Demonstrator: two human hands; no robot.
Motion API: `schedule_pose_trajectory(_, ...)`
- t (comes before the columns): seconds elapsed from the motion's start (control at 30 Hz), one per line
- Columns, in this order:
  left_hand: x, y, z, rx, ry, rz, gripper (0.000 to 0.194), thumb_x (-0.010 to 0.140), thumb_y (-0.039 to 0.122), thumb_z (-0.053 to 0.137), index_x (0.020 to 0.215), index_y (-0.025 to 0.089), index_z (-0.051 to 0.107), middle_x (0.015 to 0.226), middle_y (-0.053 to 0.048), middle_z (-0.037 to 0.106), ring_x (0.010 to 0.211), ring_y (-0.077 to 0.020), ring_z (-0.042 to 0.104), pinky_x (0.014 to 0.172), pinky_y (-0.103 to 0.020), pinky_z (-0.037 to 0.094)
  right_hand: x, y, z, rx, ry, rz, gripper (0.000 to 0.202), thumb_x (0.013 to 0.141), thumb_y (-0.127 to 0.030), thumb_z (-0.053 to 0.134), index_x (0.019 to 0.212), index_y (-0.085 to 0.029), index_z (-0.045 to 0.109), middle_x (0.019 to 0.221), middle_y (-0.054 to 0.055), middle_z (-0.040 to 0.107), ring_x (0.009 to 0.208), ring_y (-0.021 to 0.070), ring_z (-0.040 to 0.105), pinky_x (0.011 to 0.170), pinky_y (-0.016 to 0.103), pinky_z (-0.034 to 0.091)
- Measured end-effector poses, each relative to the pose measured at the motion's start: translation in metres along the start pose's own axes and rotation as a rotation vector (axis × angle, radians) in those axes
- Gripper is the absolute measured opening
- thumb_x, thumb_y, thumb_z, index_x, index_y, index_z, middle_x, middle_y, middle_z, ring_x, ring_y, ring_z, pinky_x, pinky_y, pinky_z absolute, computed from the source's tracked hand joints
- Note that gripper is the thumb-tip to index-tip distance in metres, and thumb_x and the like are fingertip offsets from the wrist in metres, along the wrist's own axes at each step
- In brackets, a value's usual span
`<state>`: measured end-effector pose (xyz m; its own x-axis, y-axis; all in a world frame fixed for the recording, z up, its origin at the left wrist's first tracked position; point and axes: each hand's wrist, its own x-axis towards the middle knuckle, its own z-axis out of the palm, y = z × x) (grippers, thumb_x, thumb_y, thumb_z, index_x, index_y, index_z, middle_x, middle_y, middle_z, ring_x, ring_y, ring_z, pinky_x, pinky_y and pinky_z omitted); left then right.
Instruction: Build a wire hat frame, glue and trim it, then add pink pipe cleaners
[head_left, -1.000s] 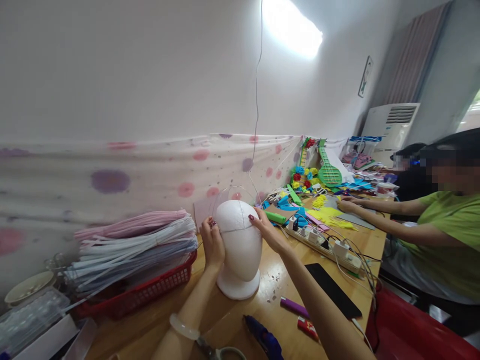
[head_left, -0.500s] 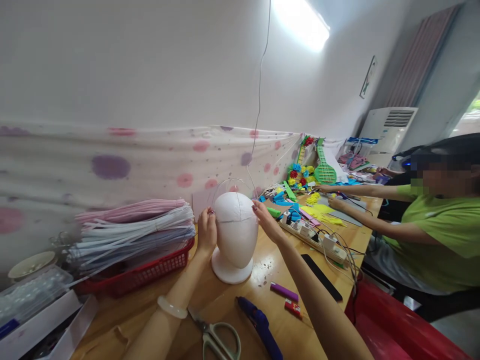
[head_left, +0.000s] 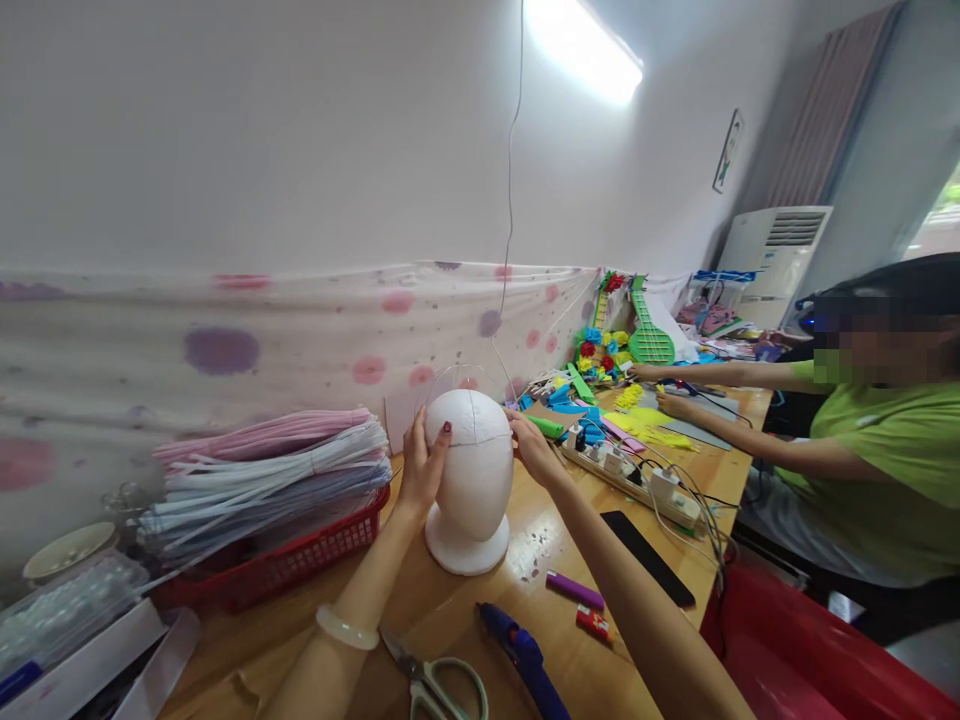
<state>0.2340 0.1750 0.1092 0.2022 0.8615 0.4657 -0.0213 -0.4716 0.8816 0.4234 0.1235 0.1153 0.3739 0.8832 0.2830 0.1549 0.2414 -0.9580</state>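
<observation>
A white foam head (head_left: 474, 485) stands upright on its round base on the wooden table, dark lines crossing over its crown. Behind its top arches a thin wire hoop (head_left: 461, 367). My left hand (head_left: 426, 458) lies against the head's left side, thumb spread onto the front and fingers round toward the back. On the right side, my right hand (head_left: 527, 440) has its fingertips pinched together beside the crown; what they hold is too small to make out.
Scissors (head_left: 435, 682), a blue glue gun (head_left: 521, 655), a purple lighter (head_left: 574, 590) and a red lighter (head_left: 594, 624) lie in front. A red basket (head_left: 300, 550) of fuzzy stems stands left. At right are a power strip (head_left: 637, 485), a black phone (head_left: 649, 558) and a person in green (head_left: 877, 430).
My left thumb has moved onto the front of the foam head, and that hand now lies flatter against it. My right hand stays at the right side. The view has shifted slightly.
</observation>
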Motion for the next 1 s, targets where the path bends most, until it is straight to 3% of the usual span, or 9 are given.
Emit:
schedule_pose_trajectory(0.1, 0.003, -0.006, 0.001, 0.001, -0.007, 0.022, 0.079, 0.088, 0.071, 0.044, 0.145, 0.016, 0.039, 0.159, -0.018, 0.034, 0.151, -0.0298, 0.025, 0.123, -0.048, 0.018, -0.005, -0.001, -0.003, -0.001, -0.014, 0.013, 0.034, 0.091, -0.032, 0.051, 0.121, -0.024, 0.063, 0.125, 0.005, 0.064, 0.105, 0.0212, 0.061, 0.074, 0.033, 0.056)
schedule_pose_trajectory(0.23, 0.007, -0.01, -0.002, 0.01, -0.017, 0.038, 0.075, 0.089, 0.072, 0.04, 0.141, 0.018, 0.045, 0.156, -0.018, 0.038, 0.149, -0.031, 0.03, 0.122, -0.05, 0.022, -0.009, 0.005, -0.002, -0.021, -0.028, 0.016, 0.047, 0.078, -0.028, 0.046, 0.12, -0.032, 0.066, 0.123, 0.001, 0.067, 0.107, 0.0231, 0.06, 0.069, 0.03, 0.056)
schedule_pose_trajectory(0.33, 0.008, -0.003, -0.004, 0.031, -0.022, 0.074, 0.072, 0.086, 0.072, 0.046, 0.135, 0.02, 0.051, 0.152, -0.017, 0.044, 0.147, -0.0312, 0.033, 0.122, -0.05, 0.023, -0.009, 0.014, -0.006, -0.034, -0.02, -0.006, 0.049, 0.073, -0.026, 0.047, 0.117, -0.032, 0.066, 0.121, 0.002, 0.067, 0.11, 0.0248, 0.06, 0.073, 0.034, 0.056)
schedule_pose_trajectory(0.5, -0.003, 0.017, 0.002, 0.074, 0.084, 0.121, 0.083, 0.079, 0.065, 0.063, 0.143, 0.016, 0.042, 0.158, -0.019, 0.029, 0.152, -0.0296, 0.018, 0.125, -0.046, 0.016, -0.003, 0.015, -0.02, -0.04, 0.039, -0.119, 0.031, 0.07, -0.02, 0.059, 0.1, -0.023, 0.066, 0.131, 0.007, 0.058, 0.122, 0.0267, 0.052, 0.091, 0.042, 0.052)
schedule_pose_trajectory(0.63, -0.007, 0.017, 0.005, 0.061, 0.157, 0.049, 0.07, 0.086, 0.058, 0.058, 0.138, 0.013, 0.044, 0.146, -0.022, 0.046, 0.142, -0.0335, 0.038, 0.118, -0.05, 0.031, -0.001, 0.006, -0.022, 0.017, 0.006, -0.12, 0.019, 0.073, -0.024, 0.067, 0.09, -0.018, 0.059, 0.123, 0.008, 0.061, 0.104, 0.0228, 0.062, 0.082, 0.04, 0.055)
schedule_pose_trajectory(0.77, 0.006, 0.015, -0.002, 0.048, 0.168, 0.014, 0.055, 0.088, 0.052, 0.053, 0.127, 0.012, 0.055, 0.135, -0.021, 0.059, 0.125, -0.0323, 0.057, 0.106, -0.047, 0.045, -0.004, -0.006, -0.02, 0.09, 0.005, -0.088, 0.018, 0.082, -0.036, 0.052, 0.094, -0.024, 0.059, 0.114, 0.005, 0.067, 0.104, 0.0223, 0.064, 0.075, 0.035, 0.056)
schedule_pose_trajectory(0.9, 0.019, 0.023, -0.009, 0.083, 0.158, 0.039, 0.055, 0.085, 0.057, 0.054, 0.115, 0.012, 0.063, 0.121, -0.019, 0.067, 0.11, -0.0313, 0.065, 0.097, -0.045, 0.05, -0.006, -0.017, -0.014, 0.084, 0.014, -0.126, 0.028, 0.085, -0.049, 0.054, 0.097, -0.027, 0.063, 0.113, 0.004, 0.067, 0.111, 0.0238, 0.061, 0.07, 0.03, 0.054)
schedule_pose_trajectory(1.0, 0.024, 0.028, -0.012, 0.129, 0.162, 0.084, 0.049, 0.086, 0.056, 0.05, 0.106, 0.014, 0.065, 0.117, -0.017, 0.068, 0.109, -0.0307, 0.064, 0.097, -0.044, 0.049, -0.003, -0.022, -0.009, 0.057, 0.036, -0.184, 0.028, 0.084, -0.051, 0.06, 0.096, -0.027, 0.066, 0.109, 0.003, 0.068, 0.104, 0.0228, 0.061, 0.07, 0.03, 0.054)
